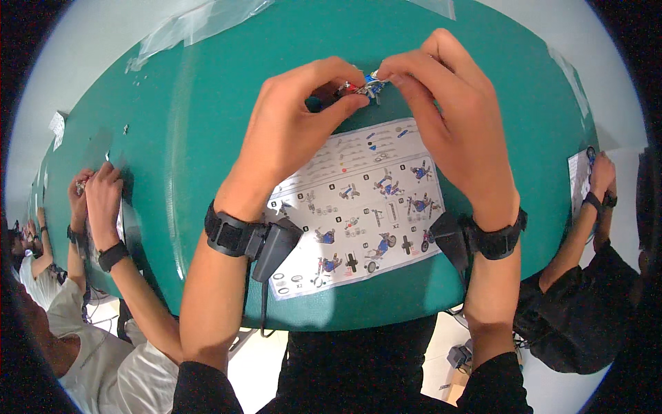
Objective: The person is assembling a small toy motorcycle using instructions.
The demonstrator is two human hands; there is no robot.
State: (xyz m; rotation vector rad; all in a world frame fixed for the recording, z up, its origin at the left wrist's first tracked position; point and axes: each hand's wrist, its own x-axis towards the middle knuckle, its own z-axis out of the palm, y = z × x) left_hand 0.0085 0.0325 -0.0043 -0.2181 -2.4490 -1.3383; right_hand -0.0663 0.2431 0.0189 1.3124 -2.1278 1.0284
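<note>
Beyond a printed sheet, my two hands meet over a small model assembly (373,88) with blue, red and silvery metal parts. My left hand (293,114) pinches its left side between thumb and forefinger. At its upper right, the thumb and forefinger of my right hand (452,103) are closed on the same assembly. Fingers cover much of it, so its full shape is hidden. The assembly sheet (331,231), white with pictures of a blue wheeled model in steps, lies just below my hands. Both wrists wear black straps with dark box-shaped devices.
Green covering spreads over the table (214,124). A tiny metal part (125,129) lies to the left, and clear plastic (200,27) is at the far edge. People sit on both sides; a co-worker's hands (100,193) work at left, another's hand (601,174) at right.
</note>
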